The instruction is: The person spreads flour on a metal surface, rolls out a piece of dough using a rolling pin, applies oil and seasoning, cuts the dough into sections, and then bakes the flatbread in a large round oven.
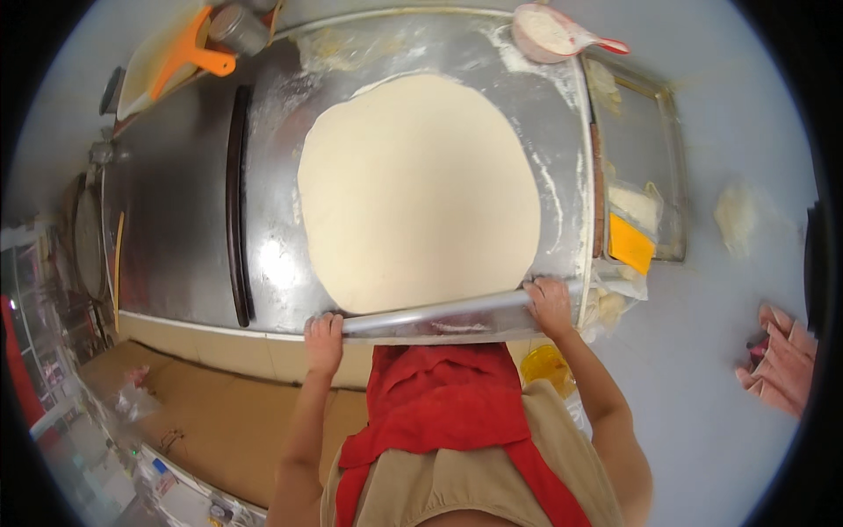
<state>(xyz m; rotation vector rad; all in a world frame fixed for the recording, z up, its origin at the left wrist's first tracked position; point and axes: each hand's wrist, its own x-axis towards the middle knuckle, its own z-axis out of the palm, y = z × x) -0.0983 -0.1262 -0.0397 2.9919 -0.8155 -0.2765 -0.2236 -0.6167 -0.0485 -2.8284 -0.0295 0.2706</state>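
A wide, roughly round sheet of rolled dough (421, 191) lies flat on the floured metal worktop (553, 118). Along its near edge runs a smooth silvery rolling rod (435, 311), slightly slanted, higher at the right. My left hand (324, 342) is closed over the rod's left end, by the worktop's front edge. Farther right, my right hand (549, 304) grips the rod close to its other end, near the dough's lower right edge. A short length of rod sticks out beyond the right hand.
A dark rod (238, 204) lies left of the dough. Top right, a flour-filled scoop (544, 33) rests at the worktop's corner. An orange-handled tool (191, 53) and a metal canister (238, 29) stand top left. A yellow scraper (630, 242) lies right, by a metal-framed tray (672, 165).
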